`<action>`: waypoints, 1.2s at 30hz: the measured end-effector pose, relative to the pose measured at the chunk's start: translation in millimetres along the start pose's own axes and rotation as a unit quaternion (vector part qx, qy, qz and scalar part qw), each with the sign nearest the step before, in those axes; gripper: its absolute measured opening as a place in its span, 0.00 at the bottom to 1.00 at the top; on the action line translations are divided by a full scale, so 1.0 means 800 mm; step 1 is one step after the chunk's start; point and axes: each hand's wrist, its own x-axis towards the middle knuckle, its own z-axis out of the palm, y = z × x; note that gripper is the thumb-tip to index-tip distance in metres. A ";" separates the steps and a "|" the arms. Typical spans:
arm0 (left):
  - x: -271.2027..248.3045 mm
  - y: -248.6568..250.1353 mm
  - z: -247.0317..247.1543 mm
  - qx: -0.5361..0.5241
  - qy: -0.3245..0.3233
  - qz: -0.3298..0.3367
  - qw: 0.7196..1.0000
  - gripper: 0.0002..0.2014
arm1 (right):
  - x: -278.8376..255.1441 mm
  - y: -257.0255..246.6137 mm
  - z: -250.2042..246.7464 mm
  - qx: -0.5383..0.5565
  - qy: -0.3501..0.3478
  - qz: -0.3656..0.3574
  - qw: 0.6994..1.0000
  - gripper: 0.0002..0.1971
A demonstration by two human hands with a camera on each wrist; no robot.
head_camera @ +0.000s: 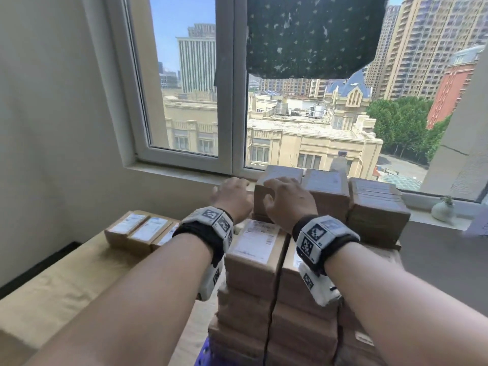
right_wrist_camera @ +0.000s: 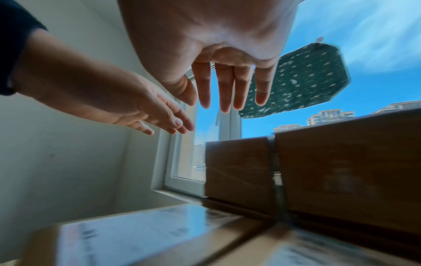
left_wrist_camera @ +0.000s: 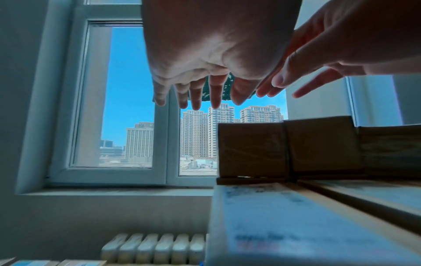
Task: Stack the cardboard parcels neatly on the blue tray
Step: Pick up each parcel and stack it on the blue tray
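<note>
Both grips were spread and held nothing: the left hand (head_camera: 232,198) and right hand (head_camera: 287,202) hovered just above the top back parcel (head_camera: 277,180).

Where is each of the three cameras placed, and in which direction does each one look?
Head: worn high, looks forward and down at the parcel stack and window; shows both forearms, left hand, right hand.
Left wrist: under the left hand, looks along its straight fingers to the window; right hand at the right.
Right wrist: under the right hand, same direction; left hand at the left.
Shared: both wrist views show the upright brown parcels.
</note>
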 end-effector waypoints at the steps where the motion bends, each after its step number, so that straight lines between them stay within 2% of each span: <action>1: -0.005 -0.014 -0.002 0.004 -0.001 -0.012 1.000 0.23 | 0.001 -0.012 0.008 0.004 -0.011 -0.003 1.000 0.19; 6: -0.030 -0.096 -0.010 0.010 0.004 -0.049 0.999 0.23 | 0.002 -0.078 0.059 0.022 -0.051 -0.021 0.998 0.21; 9: -0.046 -0.136 -0.013 0.001 0.003 -0.062 0.998 0.22 | 0.002 -0.110 0.090 0.035 -0.069 -0.011 0.997 0.21; 14: -0.071 -0.237 -0.029 -0.007 -0.020 -0.103 0.994 0.22 | 0.007 -0.192 0.156 0.046 -0.108 -0.001 0.993 0.21; 19: -0.096 -0.326 -0.033 -0.017 -0.049 -0.122 0.991 0.23 | 0.001 -0.262 0.220 0.060 -0.155 0.060 0.984 0.21; 25: -0.103 -0.416 -0.039 -0.039 -0.082 -0.125 0.988 0.22 | 0.007 -0.334 0.277 0.066 -0.171 0.123 0.975 0.20; 30: -0.097 -0.458 -0.027 -0.073 -0.107 -0.118 0.985 0.23 | 0.010 -0.367 0.314 0.071 -0.175 0.153 0.970 0.17; 33: -0.087 -0.473 -0.009 -0.091 -0.130 -0.117 0.980 0.22 | 0.014 -0.363 0.336 0.061 -0.188 0.170 0.965 0.13; 36: -0.068 -0.483 0.005 -0.101 -0.144 -0.115 0.978 0.23 | 0.027 -0.350 0.355 0.068 -0.190 0.204 0.958 0.15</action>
